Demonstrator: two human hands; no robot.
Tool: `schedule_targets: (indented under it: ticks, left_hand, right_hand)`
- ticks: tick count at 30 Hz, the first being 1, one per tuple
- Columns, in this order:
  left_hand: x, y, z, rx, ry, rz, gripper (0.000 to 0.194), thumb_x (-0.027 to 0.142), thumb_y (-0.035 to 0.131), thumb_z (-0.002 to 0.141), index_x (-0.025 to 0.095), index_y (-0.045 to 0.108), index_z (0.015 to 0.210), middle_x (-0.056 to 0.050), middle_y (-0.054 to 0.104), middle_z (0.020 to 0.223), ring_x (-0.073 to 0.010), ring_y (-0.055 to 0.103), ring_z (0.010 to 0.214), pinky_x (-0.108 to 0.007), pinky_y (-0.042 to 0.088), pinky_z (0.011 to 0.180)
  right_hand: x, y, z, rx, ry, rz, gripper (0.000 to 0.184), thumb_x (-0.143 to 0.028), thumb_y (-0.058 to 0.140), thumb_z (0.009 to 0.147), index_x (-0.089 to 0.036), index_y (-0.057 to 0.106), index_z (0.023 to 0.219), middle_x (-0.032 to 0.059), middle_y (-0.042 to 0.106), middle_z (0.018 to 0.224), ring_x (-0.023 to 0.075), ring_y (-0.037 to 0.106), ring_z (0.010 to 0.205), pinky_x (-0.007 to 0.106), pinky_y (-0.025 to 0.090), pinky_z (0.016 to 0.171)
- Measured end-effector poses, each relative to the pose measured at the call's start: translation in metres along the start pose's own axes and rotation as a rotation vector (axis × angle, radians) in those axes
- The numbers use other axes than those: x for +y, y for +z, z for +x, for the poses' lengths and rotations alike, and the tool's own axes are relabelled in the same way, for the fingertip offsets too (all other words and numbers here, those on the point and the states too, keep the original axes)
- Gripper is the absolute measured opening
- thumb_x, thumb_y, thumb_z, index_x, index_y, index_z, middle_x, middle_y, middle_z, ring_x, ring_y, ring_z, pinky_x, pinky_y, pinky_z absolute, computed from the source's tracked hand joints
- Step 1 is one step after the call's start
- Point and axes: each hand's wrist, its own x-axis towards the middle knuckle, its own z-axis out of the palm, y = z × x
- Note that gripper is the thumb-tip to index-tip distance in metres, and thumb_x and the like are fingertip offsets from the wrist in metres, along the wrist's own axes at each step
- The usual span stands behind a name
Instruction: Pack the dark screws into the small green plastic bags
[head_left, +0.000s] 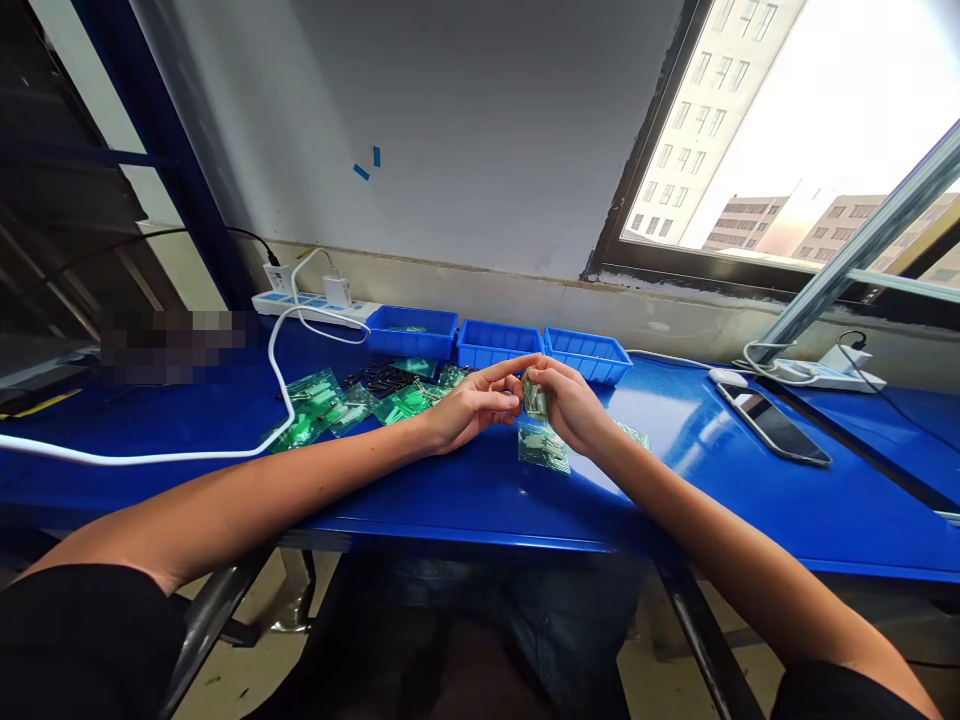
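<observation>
Head view. Glossy blue bench (450, 500) runs the full width. Pale grey wall (480, 130) behind it, two bits of blue tape (361, 172) stuck on; window (817, 110) upper right, buildings outside, sky blown out to white.

Hard to make out: a pixelated patch (176, 345) at far left masks whatever lies there. Contents of the small clear packet (535, 400) cannot be read; fingers cover part of it. Another packet (634, 435) lies mostly hidden behind the right wrist. Both upper arms cut off by the frame edges.

Hands meet above the bench, near the front of the bins. Right hand (576, 408): thumb and fingers pinch the small packet. Left hand (466, 410): forefinger stretched toward the right hand, thumb close to the packet; cannot tell whether it grips anything.

Around: a flat packet (544, 450) on the bench just below the hands. Green packets (315, 400) heaped left, black parts (382, 378) behind them. Three blue bins (499, 355) in a row at the back. White cable (135, 460) loops from a power strip (311, 308) across the bench's left side. Phone (776, 425) to the right; slanting metal bar (847, 250) crosses in front of the window.
</observation>
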Motion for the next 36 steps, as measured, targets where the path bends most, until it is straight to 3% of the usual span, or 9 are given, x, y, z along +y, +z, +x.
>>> schedule_targets:
  ticks: [5, 18, 28, 36]
  left_hand:
    - [0.0031, 0.0003, -0.0004, 0.013, -0.044, 0.005, 0.044, 0.013, 0.063, 0.061, 0.025, 0.069, 0.103, 0.002, 0.047, 0.067, -0.0098, 0.044, 0.064, -0.025, 0.034, 0.063]
    - [0.0017, -0.0033, 0.0021, 0.011, -0.087, -0.105, 0.037, 0.014, 0.065, 0.059, 0.021, 0.069, 0.095, 0.002, 0.049, 0.067, -0.0105, 0.047, 0.064, -0.024, 0.038, 0.062]
    - [-0.0031, 0.0003, -0.0024, -0.132, -0.148, 0.037, 0.016, 0.024, 0.07, 0.06, 0.013, 0.063, 0.069, -0.002, 0.055, 0.068, -0.0116, 0.047, 0.064, -0.026, 0.033, 0.061]
    - [0.0038, 0.0007, 0.0, 0.021, -0.021, 0.064, 0.016, 0.024, 0.064, 0.061, 0.016, 0.051, 0.068, 0.003, 0.049, 0.061, -0.01, 0.044, 0.059, -0.024, 0.031, 0.057]
  right_hand:
    - [-0.0001, 0.001, -0.0012, -0.063, 0.005, -0.03, 0.013, -0.027, 0.055, 0.066, -0.019, 0.053, 0.075, -0.0013, 0.058, 0.064, 0.0126, 0.054, 0.056, 0.03, 0.046, 0.059]
    - [0.0021, 0.0034, -0.0025, -0.002, 0.011, 0.016, 0.015, -0.029, 0.057, 0.062, -0.02, 0.046, 0.069, -0.0031, 0.055, 0.061, 0.0121, 0.051, 0.057, 0.028, 0.042, 0.057]
    - [0.0003, -0.0002, 0.0014, 0.109, -0.075, -0.096, 0.015, -0.03, 0.057, 0.058, -0.02, 0.045, 0.058, -0.0052, 0.039, 0.058, 0.0081, 0.034, 0.053, 0.024, 0.028, 0.049]
    - [-0.0021, -0.0008, 0.0001, -0.027, -0.075, -0.292, 0.013, -0.032, 0.053, 0.06, -0.019, 0.052, 0.057, -0.0035, 0.05, 0.053, 0.0098, 0.041, 0.052, 0.025, 0.031, 0.052]
